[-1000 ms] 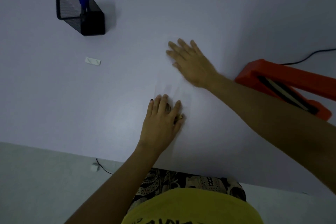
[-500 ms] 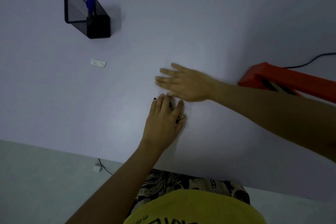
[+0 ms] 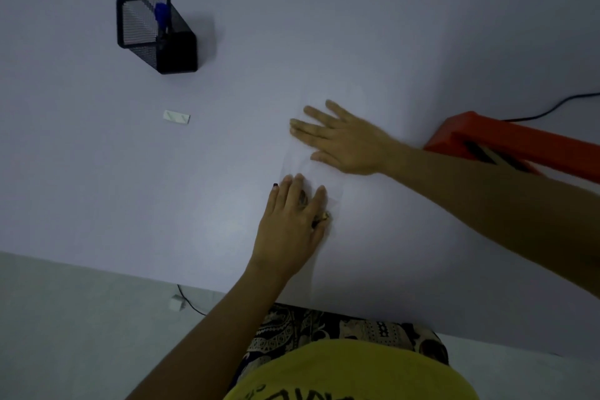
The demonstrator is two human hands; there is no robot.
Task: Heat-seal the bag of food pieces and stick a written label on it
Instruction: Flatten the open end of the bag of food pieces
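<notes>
Right hand (image 3: 344, 140) has slid farther up the clear bag (image 3: 300, 169) since 0.5 s ago, fingers flat, spread. Nearer, left hand (image 3: 292, 221) presses flat on food pieces (image 3: 319, 216). Bag lies mid-table (image 3: 97, 188). Beyond: label (image 3: 177, 117), orange heat sealer (image 3: 519, 148), mesh pen holder (image 3: 156, 31).

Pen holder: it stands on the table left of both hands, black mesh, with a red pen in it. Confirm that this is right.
One detail is wrong. The pen in the black mesh pen holder is blue, not red, as the head view shows. The rest holds: the holder stands on the table left of the left hand and the right hand.
</notes>
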